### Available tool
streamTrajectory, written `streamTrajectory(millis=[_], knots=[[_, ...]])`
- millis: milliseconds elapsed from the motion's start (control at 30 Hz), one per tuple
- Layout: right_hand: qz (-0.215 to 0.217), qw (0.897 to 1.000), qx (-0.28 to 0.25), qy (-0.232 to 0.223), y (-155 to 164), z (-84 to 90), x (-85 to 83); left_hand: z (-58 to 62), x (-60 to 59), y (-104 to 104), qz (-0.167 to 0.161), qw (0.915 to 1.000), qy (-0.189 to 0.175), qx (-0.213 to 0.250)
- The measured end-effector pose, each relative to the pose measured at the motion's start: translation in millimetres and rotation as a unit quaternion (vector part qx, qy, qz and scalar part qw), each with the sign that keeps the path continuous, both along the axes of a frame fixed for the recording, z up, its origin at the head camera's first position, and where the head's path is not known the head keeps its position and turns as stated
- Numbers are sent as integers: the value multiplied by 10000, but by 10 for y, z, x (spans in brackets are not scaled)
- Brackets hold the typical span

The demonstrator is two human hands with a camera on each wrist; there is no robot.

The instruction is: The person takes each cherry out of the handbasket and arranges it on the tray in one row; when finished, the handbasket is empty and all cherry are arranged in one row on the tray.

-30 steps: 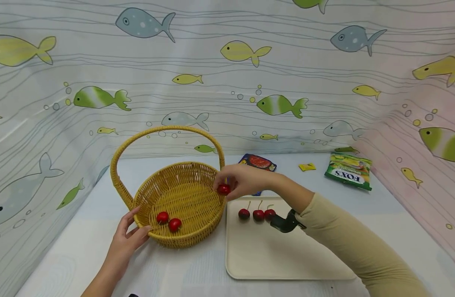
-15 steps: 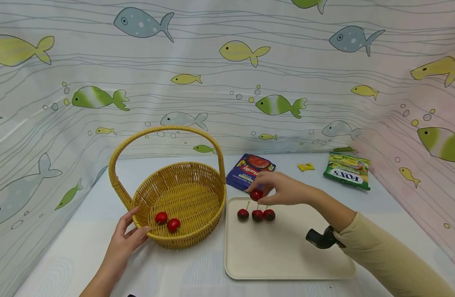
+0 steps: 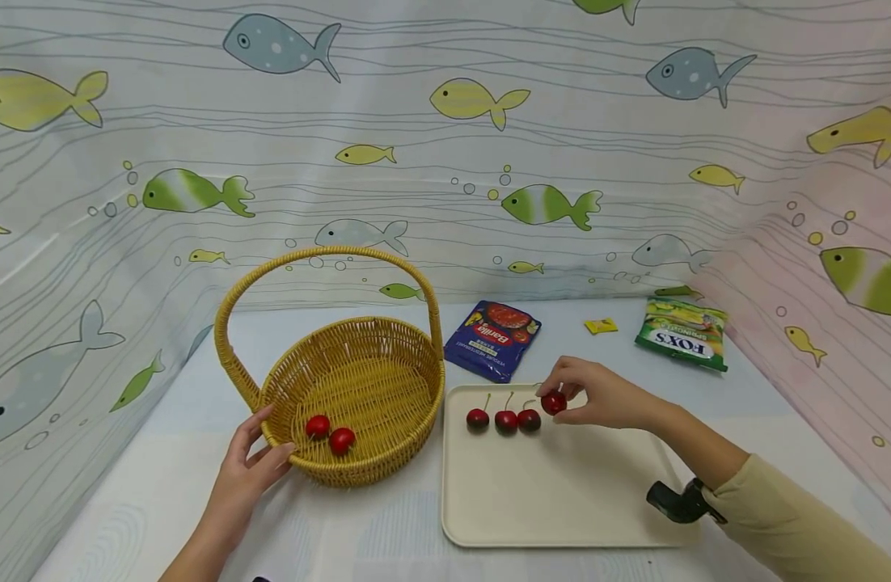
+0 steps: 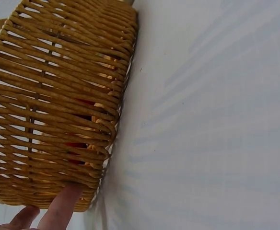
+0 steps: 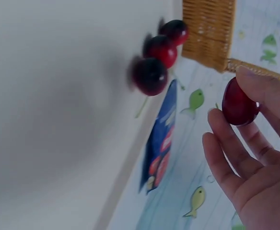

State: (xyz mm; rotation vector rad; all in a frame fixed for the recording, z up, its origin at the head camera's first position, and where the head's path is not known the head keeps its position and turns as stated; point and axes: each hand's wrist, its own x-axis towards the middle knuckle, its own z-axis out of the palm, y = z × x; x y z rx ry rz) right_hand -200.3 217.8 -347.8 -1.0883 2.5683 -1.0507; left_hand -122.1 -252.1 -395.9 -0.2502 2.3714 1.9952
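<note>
My right hand (image 3: 598,394) pinches a dark red cherry (image 3: 553,402) between thumb and fingers, over the far part of the cream tray (image 3: 562,501). In the right wrist view the held cherry (image 5: 239,102) sits at the fingertips, away from the tray surface. Left of it, three stemmed cherries (image 3: 506,422) lie in a row along the tray's far side. My left hand (image 3: 249,469) grips the near left rim of the yellow wicker basket (image 3: 365,469), whose tall handle arches up. Two red cherries (image 3: 342,440) lie inside near that hand.
Behind the tray lies a blue Barilla pouch (image 3: 492,341). Farther right are a small yellow packet (image 3: 601,326) and a green Fox's bag (image 3: 682,334). A fish-patterned curtain (image 3: 445,186) stands behind the table.
My right hand has carried its cherry from the basket's right rim rightward and down over the tray, beside the row of cherries. My left hand and the basket stay put.
</note>
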Motion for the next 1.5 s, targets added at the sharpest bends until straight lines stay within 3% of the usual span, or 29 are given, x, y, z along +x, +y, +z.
streamTrajectory(millis=[300, 567, 1167, 1500], knots=[[-108, 9999, 75, 106, 190, -288, -30, -135, -66, -81, -12, 9999, 140, -31], [-345, 9968, 704, -149, 227, -446, -106, -108, -54, -49, 40, 9999, 105, -80], [-325, 9950, 914, -234, 91, -503, -160, -67, -26, -2, 122, 9996, 272, 17], [-238, 9958, 878, -120, 56, -502, -149, -31, -10, -4, 22, 9999, 121, 49]])
